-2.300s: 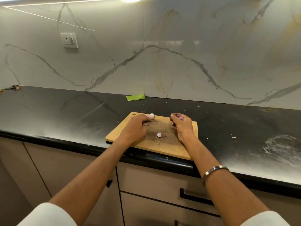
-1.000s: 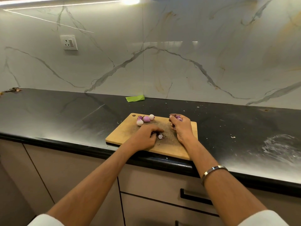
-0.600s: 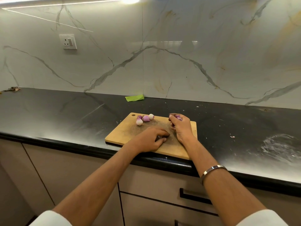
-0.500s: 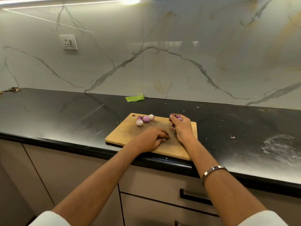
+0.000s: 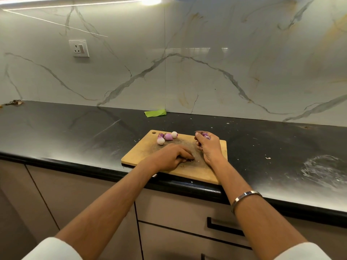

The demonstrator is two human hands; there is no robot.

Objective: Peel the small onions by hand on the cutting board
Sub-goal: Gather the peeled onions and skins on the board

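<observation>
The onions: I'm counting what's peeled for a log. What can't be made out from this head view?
- Right hand: curled fingers hide how many onions it holds.
- Left hand: its fingers cover whatever lies under them on the board.
- Loose onions: too small to judge peel.

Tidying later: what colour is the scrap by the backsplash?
Bright green scrap, flat on the black countertop; head view.

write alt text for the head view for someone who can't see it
Two bare hands work over a wooden cutting board on a black counter: the right hand holds purple onion pieces, the left hand rests fingers-down mid-board. Four small onions sit at the board's far-left corner.
</observation>
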